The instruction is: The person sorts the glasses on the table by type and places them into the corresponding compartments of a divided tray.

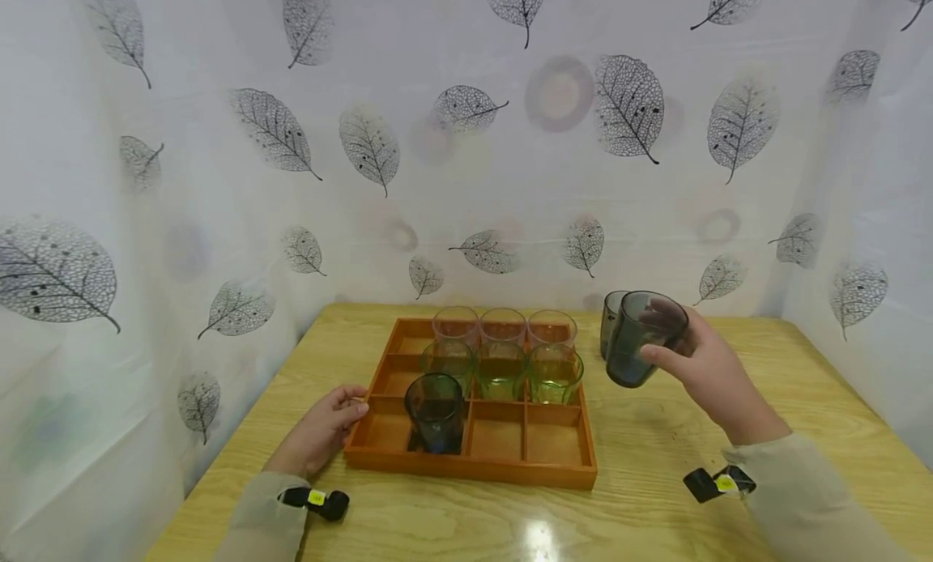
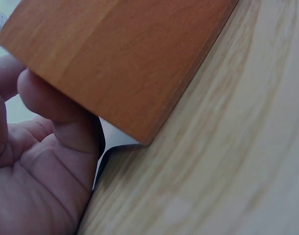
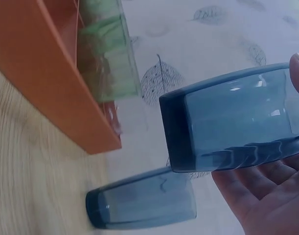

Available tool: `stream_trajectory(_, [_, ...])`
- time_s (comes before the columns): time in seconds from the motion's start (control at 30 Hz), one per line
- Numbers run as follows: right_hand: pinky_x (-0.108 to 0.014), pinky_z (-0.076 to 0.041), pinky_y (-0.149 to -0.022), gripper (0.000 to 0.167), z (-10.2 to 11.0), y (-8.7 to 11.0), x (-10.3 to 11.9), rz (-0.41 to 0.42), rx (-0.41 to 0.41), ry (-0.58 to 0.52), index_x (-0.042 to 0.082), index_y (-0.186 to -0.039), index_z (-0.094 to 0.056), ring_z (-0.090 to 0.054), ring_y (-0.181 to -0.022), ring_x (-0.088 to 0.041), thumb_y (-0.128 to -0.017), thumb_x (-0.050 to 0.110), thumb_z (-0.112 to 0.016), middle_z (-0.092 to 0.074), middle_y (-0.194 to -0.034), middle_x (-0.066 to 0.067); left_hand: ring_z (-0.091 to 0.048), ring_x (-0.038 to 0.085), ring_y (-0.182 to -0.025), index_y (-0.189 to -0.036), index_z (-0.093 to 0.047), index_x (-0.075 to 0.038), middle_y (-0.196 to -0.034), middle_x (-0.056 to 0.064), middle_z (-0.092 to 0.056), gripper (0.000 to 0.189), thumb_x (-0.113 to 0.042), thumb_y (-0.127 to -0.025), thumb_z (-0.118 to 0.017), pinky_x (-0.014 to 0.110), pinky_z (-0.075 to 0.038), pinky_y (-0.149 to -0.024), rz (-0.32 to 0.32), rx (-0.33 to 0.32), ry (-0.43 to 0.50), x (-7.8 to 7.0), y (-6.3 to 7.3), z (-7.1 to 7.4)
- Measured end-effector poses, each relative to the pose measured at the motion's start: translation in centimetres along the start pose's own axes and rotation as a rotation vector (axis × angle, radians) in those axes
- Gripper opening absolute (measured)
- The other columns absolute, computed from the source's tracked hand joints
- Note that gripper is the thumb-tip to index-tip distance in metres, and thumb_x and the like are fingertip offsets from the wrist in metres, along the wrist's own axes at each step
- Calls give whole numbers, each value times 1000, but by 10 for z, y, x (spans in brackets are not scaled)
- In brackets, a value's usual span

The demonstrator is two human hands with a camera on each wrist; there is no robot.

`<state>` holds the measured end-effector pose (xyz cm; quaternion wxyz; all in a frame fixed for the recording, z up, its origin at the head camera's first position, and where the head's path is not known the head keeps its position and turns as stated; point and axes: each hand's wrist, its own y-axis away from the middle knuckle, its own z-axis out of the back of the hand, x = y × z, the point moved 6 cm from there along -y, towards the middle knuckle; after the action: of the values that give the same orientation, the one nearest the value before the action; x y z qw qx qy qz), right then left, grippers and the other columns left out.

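A smoky blue-grey drinking glass is in my right hand, thumb on the near side and fingers behind it. It is raised over the table, slightly tilted, right of the wooden tray. Another dark glass stands on the table just behind it, partly hidden in the head view. My left hand touches the tray's left side with thumb and fingertips near the front corner. In the front-left compartment sits a dark glass. Green glasses fill the middle row, clear glasses the back row.
The two other front compartments show bare wood. All of this is on a light wooden table. A white curtain with leaf prints hangs behind the table and along both sides.
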<state>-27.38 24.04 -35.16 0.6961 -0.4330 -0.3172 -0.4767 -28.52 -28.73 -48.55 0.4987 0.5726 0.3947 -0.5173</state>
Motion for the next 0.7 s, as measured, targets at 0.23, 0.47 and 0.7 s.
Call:
stream_trajectory(0.23, [-21, -51, -89, 65, -13, 1, 16, 52, 27, -88, 13, -155, -35, -60, -114, -11, -99, 10, -67, -54, -140, -3, -46, 12, -69, -130, -41, 0, -97, 3, -55, 32, -11, -104, -56, 24, -42, -59, 3, -3, 1, 1, 0, 0])
stream_trajectory(0.47, [-24, -53, -88, 62, -27, 0, 29, 99, 64, -141, 8, -152, -38, -62, -115, -13, -98, 7, -67, -55, -138, -10, -47, 12, -71, -130, -41, 0, -96, 2, -55, 32, -11, -104, -56, 24, -42, -62, 6, -4, 23, 1, 0, 0])
stream_trajectory(0.7, [-25, -52, -90, 62, -43, -1, 33, 91, 105, -171, 9, -153, -38, -60, -118, -16, -98, 9, -68, -51, -143, -16, -50, 12, -74, -128, -44, -2, -95, 1, -56, 29, -10, -104, -57, 25, -45, -63, 28, -34, 25, 2, 0, 0])
